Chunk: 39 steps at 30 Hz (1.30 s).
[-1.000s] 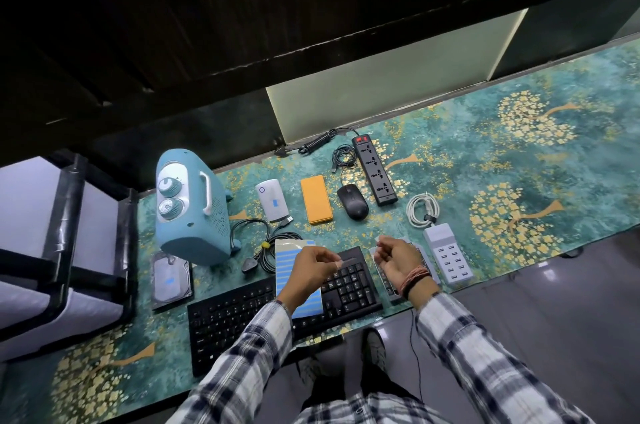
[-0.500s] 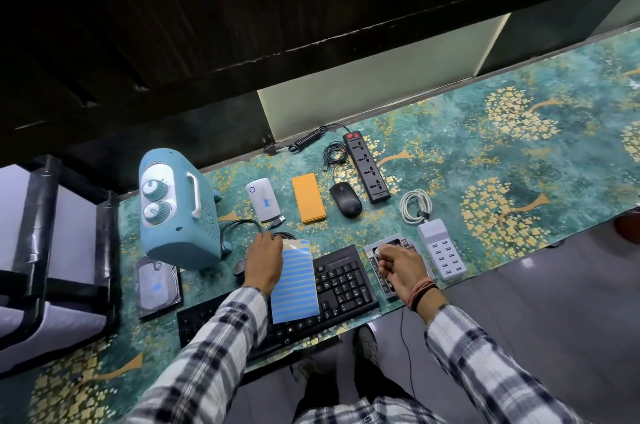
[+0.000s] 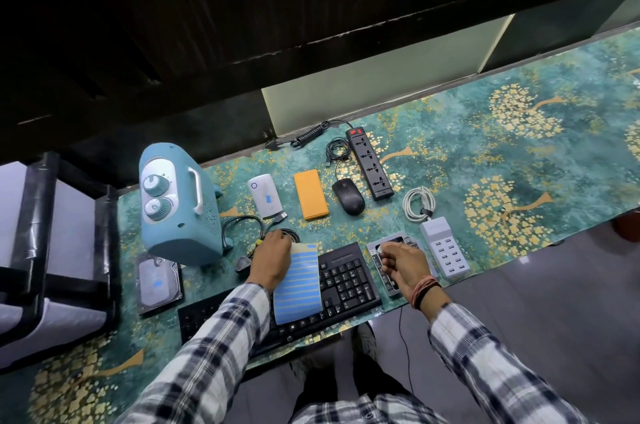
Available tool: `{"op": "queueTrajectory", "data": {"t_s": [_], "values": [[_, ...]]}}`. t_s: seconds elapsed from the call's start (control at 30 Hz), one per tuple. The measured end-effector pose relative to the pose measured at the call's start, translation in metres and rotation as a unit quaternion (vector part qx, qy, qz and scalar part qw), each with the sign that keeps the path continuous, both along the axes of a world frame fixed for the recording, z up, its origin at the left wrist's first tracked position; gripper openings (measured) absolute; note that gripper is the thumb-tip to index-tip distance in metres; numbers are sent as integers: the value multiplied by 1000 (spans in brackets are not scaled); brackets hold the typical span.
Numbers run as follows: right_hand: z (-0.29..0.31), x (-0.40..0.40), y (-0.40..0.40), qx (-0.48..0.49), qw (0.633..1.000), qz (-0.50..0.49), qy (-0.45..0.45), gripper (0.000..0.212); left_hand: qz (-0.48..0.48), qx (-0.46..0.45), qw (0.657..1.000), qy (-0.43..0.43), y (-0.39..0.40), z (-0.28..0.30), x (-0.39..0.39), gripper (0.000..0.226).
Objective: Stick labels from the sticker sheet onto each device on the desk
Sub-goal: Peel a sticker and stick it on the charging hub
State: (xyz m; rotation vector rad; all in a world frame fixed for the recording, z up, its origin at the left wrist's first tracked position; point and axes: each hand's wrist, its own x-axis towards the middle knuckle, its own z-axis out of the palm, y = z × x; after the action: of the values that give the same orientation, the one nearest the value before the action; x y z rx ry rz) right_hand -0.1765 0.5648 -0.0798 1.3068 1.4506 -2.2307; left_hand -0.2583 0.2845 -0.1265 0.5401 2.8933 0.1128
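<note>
The sticker sheet (image 3: 299, 286), pale with rows of blue labels, lies across the black keyboard (image 3: 348, 279). My left hand (image 3: 272, 259) rests palm down on its left upper edge and holds it there. My right hand (image 3: 403, 266) hovers over a flat grey device (image 3: 393, 245) to the right of the keyboard, with the fingers pinched on a small pale label at their tips. Blue labels show on the white pocket router (image 3: 265, 195) and on the hard disk (image 3: 159, 279). I see none on the orange power bank (image 3: 310, 195), the mouse (image 3: 348, 196) or the power strip (image 3: 370, 163).
A blue heater (image 3: 180, 205) with two knobs stands at the left, black cables (image 3: 242, 229) beside it. A white USB charging hub (image 3: 445, 252) and a coiled white cable (image 3: 419, 203) lie to the right. A padded chair (image 3: 52, 250) is at the desk's left end.
Both hands were raised together over the keyboard. The left hand has gone down to the sheet's left edge, and the right hand has moved right, over the grey device.
</note>
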Motion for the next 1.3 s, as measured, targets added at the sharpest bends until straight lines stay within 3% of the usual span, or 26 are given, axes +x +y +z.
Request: {"op": "queueTrajectory", "data": {"t_s": [0.1, 0.33, 0.7, 0.8, 0.87, 0.97, 1.1, 1.3], "values": [[0, 0, -5, 1, 1000, 11, -2, 2, 0, 3, 999, 38, 1, 7, -3, 13], [4, -1, -16, 0, 1000, 25, -1, 4, -103, -63, 992, 37, 3, 5, 10, 34], [0, -7, -11, 15, 999, 29, -5, 5, -114, -34, 991, -65, -5, 6, -4, 37], [1, -8, -13, 13, 1000, 23, -2, 7, -91, -14, 988, -122, -6, 11, -8, 27], [1, -9, -14, 10, 1000, 22, -1, 7, -66, 18, 988, -140, -8, 13, -9, 18], [-2, -9, -11, 3, 1000, 19, 1, 4, 27, 119, 984, -131, -9, 15, -4, 37], [-6, -8, 4, 31, 999, -3, -9, 5, 132, 235, 957, -104, 20, 24, 19, 30], [-6, 3, 47, 89, 994, -51, -33, 6, 77, 323, 925, -185, 120, 40, 57, 11]]}}
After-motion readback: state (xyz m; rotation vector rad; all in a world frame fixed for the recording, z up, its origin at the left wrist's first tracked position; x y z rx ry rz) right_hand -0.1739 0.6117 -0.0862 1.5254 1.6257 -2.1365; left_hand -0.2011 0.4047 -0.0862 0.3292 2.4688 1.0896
